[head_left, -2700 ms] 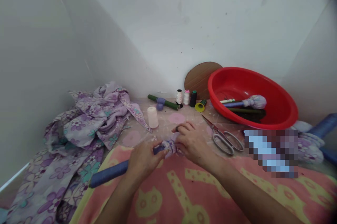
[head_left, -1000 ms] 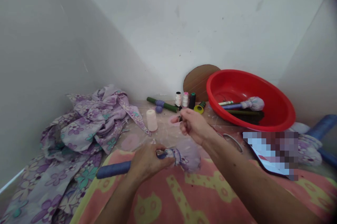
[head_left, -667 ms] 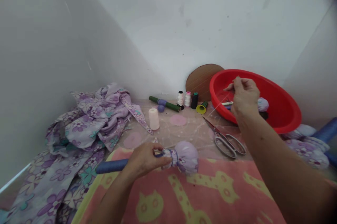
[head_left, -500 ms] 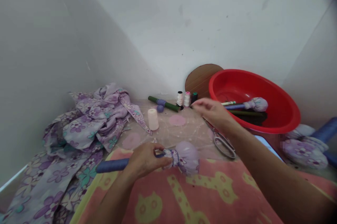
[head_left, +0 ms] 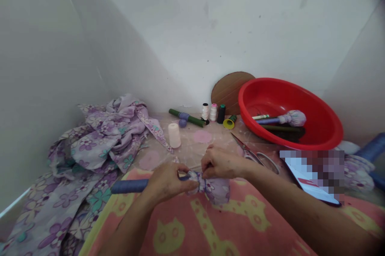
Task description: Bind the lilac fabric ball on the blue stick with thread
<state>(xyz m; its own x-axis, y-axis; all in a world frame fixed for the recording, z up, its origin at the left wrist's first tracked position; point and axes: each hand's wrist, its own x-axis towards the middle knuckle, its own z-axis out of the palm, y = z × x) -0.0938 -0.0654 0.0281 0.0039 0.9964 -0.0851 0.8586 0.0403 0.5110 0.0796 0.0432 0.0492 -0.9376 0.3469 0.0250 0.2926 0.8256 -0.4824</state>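
Observation:
My left hand (head_left: 168, 181) is closed round the neck of a cloth-headed stick (head_left: 130, 186), which lies sideways over the printed cloth. Its handle is wrapped in blue, and its round head, at the right end, is covered in lilac flowered fabric tied with blue cord. Just above the tied neck, my right hand (head_left: 221, 163) has its fingers curled into a pinch, touching or nearly touching the fabric. What sits in that pinch, perhaps thread, cannot be made out. Part of the head is hidden behind the right hand.
Flowered fabric (head_left: 105, 143) is heaped at left. Behind my hands stand a white thread cone (head_left: 174, 135), small spools (head_left: 221, 114) and a green stick (head_left: 189, 118). Scissors (head_left: 252, 155) lie by my right forearm, near a red basin (head_left: 326, 127) and a phone (head_left: 309, 179).
My right hand has come down and left from beside the spools to the stick's neck. A green spool with a yellow base is uncovered. The left hand keeps its hold.

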